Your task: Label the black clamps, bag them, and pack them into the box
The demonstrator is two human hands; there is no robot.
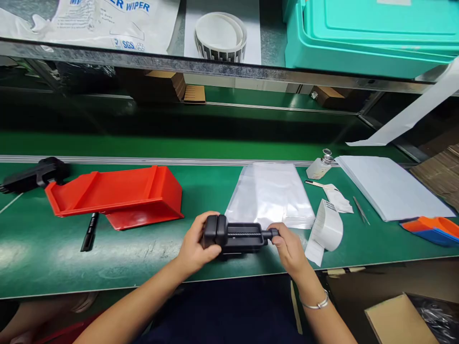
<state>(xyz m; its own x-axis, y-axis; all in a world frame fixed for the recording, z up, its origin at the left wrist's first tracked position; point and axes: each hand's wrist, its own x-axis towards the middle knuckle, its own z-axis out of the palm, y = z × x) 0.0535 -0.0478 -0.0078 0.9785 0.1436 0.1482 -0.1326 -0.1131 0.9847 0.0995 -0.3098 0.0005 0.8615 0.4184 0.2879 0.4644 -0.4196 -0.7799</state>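
A black plastic device (244, 234), with a thick rounded block at its left end, a slotted frame and a small knob at its right end, is held level above the table's front edge. My left hand (199, 243) grips the rounded block between thumb and fingers. At the other end, my right hand (291, 247) pinches the knob; a silver bangle circles that wrist. Just behind the device lies a stack of clear plastic bags (272, 196). A roll of white labels (328, 227) sits to the right of my right hand.
A red plastic bin (125, 191), a black marker (89, 233) and another black device (39, 173) lie left. A pump bottle (320, 165), tweezers (361, 210), white sheets (394, 186) and an orange-blue bin (432, 231) are right. The metal shelf (143, 59) overhangs, carrying teal boxes (358, 55).
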